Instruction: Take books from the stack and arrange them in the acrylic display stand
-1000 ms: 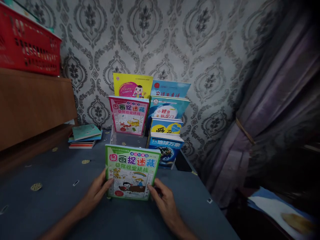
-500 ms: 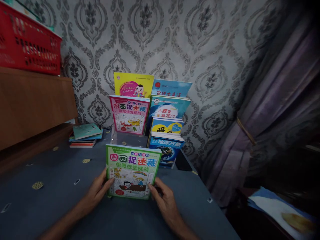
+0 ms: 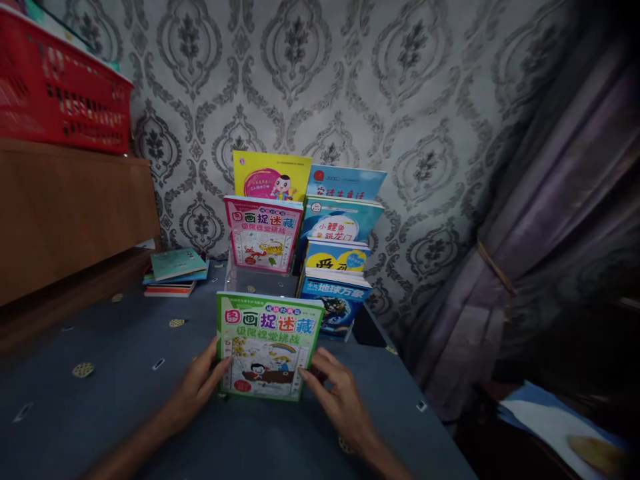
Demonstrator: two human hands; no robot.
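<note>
A green picture book (image 3: 267,350) with colourful Chinese lettering stands nearly upright between my hands, its cover facing me. My left hand (image 3: 203,377) is closed on its left edge, thumb on the front. On the right edge, my right hand (image 3: 337,390) grips it the same way; the fingers behind the cover are hidden. Behind it is a clear stepped book rack (image 3: 230,277). The rack's left side holds a pink picture book (image 3: 265,233) and a yellow book (image 3: 270,175). Its right side holds several blue books, the frontmost with an earth picture (image 3: 345,313).
A small stack of books (image 3: 177,267) lies at the left back of the dark table (image 3: 120,373). A red basket (image 3: 70,93) sits on a wooden cabinet (image 3: 75,213) at left. On the right hang a tied curtain (image 3: 465,313) and a blue-and-white item (image 3: 555,420).
The whole scene has shifted slightly right and down in view. Both hands keep their hold on the green book, which stays almost in the same place before the rack.
</note>
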